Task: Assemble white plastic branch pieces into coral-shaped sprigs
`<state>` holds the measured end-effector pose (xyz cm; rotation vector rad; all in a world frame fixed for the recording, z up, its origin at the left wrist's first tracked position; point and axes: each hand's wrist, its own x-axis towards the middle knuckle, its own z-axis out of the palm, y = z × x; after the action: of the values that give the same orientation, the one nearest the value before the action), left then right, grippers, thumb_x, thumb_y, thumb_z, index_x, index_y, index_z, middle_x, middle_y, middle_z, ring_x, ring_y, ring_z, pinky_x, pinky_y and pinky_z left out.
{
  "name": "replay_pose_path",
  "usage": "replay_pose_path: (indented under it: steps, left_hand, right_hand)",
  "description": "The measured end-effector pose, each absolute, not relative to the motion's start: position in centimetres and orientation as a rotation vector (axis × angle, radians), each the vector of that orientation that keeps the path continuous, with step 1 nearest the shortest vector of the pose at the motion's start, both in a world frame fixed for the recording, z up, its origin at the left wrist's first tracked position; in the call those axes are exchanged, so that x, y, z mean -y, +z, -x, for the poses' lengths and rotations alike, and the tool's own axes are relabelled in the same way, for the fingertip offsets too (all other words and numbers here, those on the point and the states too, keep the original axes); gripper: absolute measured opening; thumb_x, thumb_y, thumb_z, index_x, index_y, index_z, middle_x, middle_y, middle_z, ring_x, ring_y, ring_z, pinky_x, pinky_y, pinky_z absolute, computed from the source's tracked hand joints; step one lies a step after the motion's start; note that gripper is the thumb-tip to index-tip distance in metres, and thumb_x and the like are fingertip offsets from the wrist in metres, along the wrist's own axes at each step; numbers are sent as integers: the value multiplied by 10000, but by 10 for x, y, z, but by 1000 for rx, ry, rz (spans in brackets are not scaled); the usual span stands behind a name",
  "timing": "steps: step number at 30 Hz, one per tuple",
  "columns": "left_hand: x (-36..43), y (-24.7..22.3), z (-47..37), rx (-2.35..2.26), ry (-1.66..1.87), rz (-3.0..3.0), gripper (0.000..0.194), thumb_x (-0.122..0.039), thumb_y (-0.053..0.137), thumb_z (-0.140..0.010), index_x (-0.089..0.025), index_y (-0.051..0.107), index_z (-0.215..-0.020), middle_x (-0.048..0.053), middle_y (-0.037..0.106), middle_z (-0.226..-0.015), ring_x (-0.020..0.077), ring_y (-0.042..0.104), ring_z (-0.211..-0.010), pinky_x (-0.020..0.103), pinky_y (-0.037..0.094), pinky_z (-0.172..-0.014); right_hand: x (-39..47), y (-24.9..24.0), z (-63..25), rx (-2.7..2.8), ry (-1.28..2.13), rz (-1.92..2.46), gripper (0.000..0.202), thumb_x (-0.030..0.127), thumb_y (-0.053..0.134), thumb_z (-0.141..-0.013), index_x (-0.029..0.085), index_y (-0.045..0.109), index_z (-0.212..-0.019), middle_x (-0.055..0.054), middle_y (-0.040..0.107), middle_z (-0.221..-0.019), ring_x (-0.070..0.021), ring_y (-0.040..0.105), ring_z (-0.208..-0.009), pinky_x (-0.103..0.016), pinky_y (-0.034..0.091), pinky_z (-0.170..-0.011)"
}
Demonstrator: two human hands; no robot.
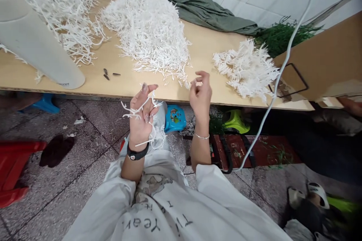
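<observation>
My left hand [140, 128] is raised in front of the table's near edge, fingers curled around white branched plastic sprigs [132, 113]. Some of their thin ends stick out past the fingers, and more strands hang below by the wrist. My right hand [201, 96] is over the table edge, its fingertips bent together in a pinch. Something pale may be between them, too small to make out. Just beyond it lie loose white bits at the front of a large heap of small white pieces [152, 30]. A smaller pile of white frilled clusters [246, 66] sits to its right.
A tall white bottle [42, 41] stands at the left, before a heap of longer white sprigs [65, 11]. Seeds [106, 77] lie nearby. A white cable [285, 60] crosses on the right, by green sprigs [279, 35] and cardboard [330, 52]. A blue stool [174, 118] is below.
</observation>
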<state>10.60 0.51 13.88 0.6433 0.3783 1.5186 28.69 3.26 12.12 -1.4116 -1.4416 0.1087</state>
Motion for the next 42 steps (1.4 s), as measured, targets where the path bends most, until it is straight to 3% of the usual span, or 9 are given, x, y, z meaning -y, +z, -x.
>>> replay_pose_path:
  steps: [5, 9, 17, 21, 25, 27, 30, 36, 42]
  left_hand:
    - [-4, 139, -112, -561, 1471, -639, 324, -457, 646, -796, -138, 690, -832, -105, 148, -407, -2, 138, -320, 156, 187, -348]
    - [-4, 140, -114, -570, 1453, -649, 325, -460, 665, -778, -140, 703, -816, -103, 152, -397, -5, 113, -329, 157, 185, -351]
    - [-1, 141, -120, -594, 1423, -660, 322, -441, 623, -820, -133, 709, -853, -96, 173, -398, 2, 125, -350, 153, 227, -356]
    - [0, 141, -123, -575, 1428, -661, 301, -419, 628, -822, -129, 705, -847, -95, 192, -393, 1, 138, -346, 153, 253, -353]
    - [-1, 142, -123, -591, 1409, -637, 284, -388, 607, -845, -117, 691, -848, -92, 195, -386, 4, 161, -337, 152, 261, -345]
    - [-1, 143, -123, -582, 1403, -622, 271, -368, 594, -859, -117, 696, -849, -89, 204, -379, 8, 181, -333, 149, 254, -339]
    - [0, 144, -124, -550, 1403, -659, 250, -351, 607, -850, -127, 717, -834, -87, 236, -358, 10, 188, -324, 148, 248, -333]
    - [2, 139, -119, -585, 1414, -849, 247, -372, 621, -832, -154, 732, -862, -75, 310, -347, 15, 220, -310, 146, 220, -324]
    - [4, 139, -112, -350, 1277, -734, 261, -393, 645, -797, -156, 674, -692, -100, 162, -322, 10, 66, -273, 130, 133, -249]
  right_hand:
    - [-44, 105, -307, 1537, -16, 1610, 398, 261, 499, -832, 175, 452, -1218, -101, 537, -1096, -167, 532, -851, -335, 479, -752]
    - [-44, 93, -323, 1493, -151, 1763, 511, 393, 513, -840, 159, 415, -1284, -150, 498, -1277, -283, 424, -1216, -496, 343, -1037]
    - [-57, 79, -290, 1586, 268, 1671, 671, 571, 313, -918, 157, 236, -1440, -145, 286, -1504, -272, 248, -1413, -503, 220, -1152]
    - [-49, 94, -269, 1552, 183, 1516, 585, 567, 306, -926, 212, 339, -1389, -89, 312, -1493, -263, 134, -1448, -538, 174, -1163]
    - [-13, 119, -252, 1638, 319, 1085, 356, 417, 287, -975, 226, 538, -1141, -77, 572, -1224, -191, 501, -1221, -449, 399, -1049]
    - [4, 128, -245, 1726, 403, 941, 280, 399, 381, -954, 214, 573, -1036, -70, 624, -1081, -181, 579, -1071, -407, 465, -949]
    - [19, 132, -237, 1817, 367, 944, 180, 340, 561, -875, 195, 565, -980, -58, 626, -971, -169, 587, -942, -351, 482, -840]
    - [27, 132, -234, 1893, 358, 1044, 166, 210, 445, -926, 171, 487, -770, -17, 548, -706, -113, 510, -673, -271, 415, -670]
    - [35, 132, -231, 1749, 789, 745, 144, 208, 485, -900, 180, 480, -759, 27, 430, -606, -66, 380, -502, -217, 317, -487]
